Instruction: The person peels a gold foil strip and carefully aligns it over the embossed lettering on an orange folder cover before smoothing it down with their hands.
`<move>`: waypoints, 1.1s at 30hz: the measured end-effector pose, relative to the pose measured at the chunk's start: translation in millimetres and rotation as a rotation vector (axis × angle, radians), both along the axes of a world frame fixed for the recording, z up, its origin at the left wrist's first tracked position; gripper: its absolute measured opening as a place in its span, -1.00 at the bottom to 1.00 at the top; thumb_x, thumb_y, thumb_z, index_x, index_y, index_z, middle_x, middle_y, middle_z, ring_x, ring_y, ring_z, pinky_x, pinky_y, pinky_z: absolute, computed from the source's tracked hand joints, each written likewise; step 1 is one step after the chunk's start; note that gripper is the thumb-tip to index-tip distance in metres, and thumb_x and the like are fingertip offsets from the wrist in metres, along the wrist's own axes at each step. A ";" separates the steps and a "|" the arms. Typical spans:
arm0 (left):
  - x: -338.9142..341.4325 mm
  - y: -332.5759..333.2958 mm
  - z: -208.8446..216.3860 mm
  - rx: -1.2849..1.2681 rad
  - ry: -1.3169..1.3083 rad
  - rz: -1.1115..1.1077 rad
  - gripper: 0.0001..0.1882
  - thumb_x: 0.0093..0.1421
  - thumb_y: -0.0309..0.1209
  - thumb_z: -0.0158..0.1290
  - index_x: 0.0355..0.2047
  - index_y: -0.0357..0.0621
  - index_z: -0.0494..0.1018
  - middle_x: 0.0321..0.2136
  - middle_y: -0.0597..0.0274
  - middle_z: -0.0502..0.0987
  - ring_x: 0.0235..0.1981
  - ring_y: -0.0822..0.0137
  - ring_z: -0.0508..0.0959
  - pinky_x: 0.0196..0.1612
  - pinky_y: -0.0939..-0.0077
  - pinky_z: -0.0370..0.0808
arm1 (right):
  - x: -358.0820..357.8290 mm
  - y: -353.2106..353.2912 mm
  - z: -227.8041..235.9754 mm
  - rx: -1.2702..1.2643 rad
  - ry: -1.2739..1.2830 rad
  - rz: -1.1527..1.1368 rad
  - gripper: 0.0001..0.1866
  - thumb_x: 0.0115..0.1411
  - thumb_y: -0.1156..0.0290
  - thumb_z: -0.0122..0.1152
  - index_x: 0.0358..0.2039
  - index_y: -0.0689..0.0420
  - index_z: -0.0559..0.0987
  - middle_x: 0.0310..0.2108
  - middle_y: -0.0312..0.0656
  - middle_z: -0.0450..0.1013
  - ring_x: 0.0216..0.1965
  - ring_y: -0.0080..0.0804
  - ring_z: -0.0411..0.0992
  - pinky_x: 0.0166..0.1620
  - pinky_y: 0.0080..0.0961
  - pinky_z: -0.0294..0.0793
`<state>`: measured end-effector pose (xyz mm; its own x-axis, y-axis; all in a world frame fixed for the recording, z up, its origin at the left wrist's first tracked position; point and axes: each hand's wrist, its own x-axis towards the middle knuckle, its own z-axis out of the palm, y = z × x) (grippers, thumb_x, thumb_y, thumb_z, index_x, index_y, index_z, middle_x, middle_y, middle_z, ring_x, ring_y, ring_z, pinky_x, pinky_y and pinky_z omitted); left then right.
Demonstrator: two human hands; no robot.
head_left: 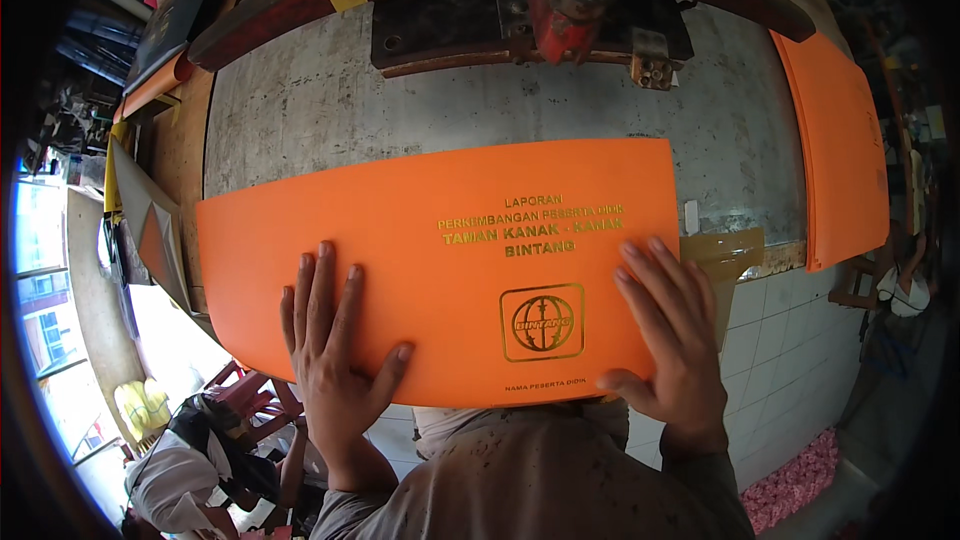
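In the head view, the orange cover [420, 280] lay flat in front of the red press [556, 35], on the near side of it, over the grey desk [300, 110], its near edge reaching back over the wearer's lap. Judged by what showed, the stamping of this face looked done: gold lettering [530, 225] and a gold globe emblem [542, 323] stood complete on its right part, straight out from the press, with a smaller gold line beneath. The left part was bare; whether anything was due there, or on the hidden underside, could not be told. Setting the cover aside seemed to be what was left, since it lay apart from the stack of orange covers [840, 150] to the right of the press.

Neither grip was closed on anything. The left hand [340, 370], nearer side and left of the press, rested on the bare part with fingers spread and thumb held wide. The right hand [680, 350], nearer side and right of the press, lay over the right edge, its fingers extended, its thumb apart beside the emblem; nothing appeared pinched.
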<state>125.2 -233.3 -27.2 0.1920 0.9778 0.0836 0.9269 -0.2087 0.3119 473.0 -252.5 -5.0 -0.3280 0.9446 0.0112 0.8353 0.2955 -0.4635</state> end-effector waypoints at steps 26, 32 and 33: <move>-2.9 -10.5 1.5 0.128 -0.025 -0.045 -0.22 0.23 -0.09 0.26 0.39 -0.14 0.38 0.49 -0.01 0.22 0.53 -0.08 0.15 0.52 -0.13 0.01 | -85.4 32.0 -35.9 0.260 -0.113 -0.074 -0.09 0.44 -0.16 0.05 0.41 0.48 0.23 0.48 0.36 0.09 0.56 0.19 -0.01 0.52 0.14 -0.02; -0.4 -6.5 -1.2 0.163 -0.069 -0.081 -0.23 0.24 -0.07 0.26 0.38 -0.15 0.38 0.49 -0.02 0.22 0.52 -0.10 0.16 0.52 -0.13 0.01 | -133.2 21.2 -38.1 0.370 -0.032 -0.022 -0.16 0.47 -0.11 0.02 0.45 0.37 0.24 0.52 0.13 0.11 0.57 -0.02 0.01 0.54 0.10 -0.07; -0.8 -6.9 -0.8 0.164 -0.069 -0.079 -0.23 0.24 -0.07 0.25 0.38 -0.15 0.38 0.49 -0.02 0.23 0.52 -0.10 0.16 0.52 -0.13 0.02 | -128.0 21.5 -34.9 0.314 0.038 0.088 -0.17 0.48 -0.10 0.02 0.45 0.36 0.24 0.52 0.12 0.11 0.57 -0.03 0.00 0.54 0.08 -0.06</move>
<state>124.4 -240.2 -28.0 0.2560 0.9322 0.2561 0.8833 -0.3331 0.3298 345.1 -231.1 -39.9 -0.4016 0.8613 0.3113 0.7842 0.4990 -0.3689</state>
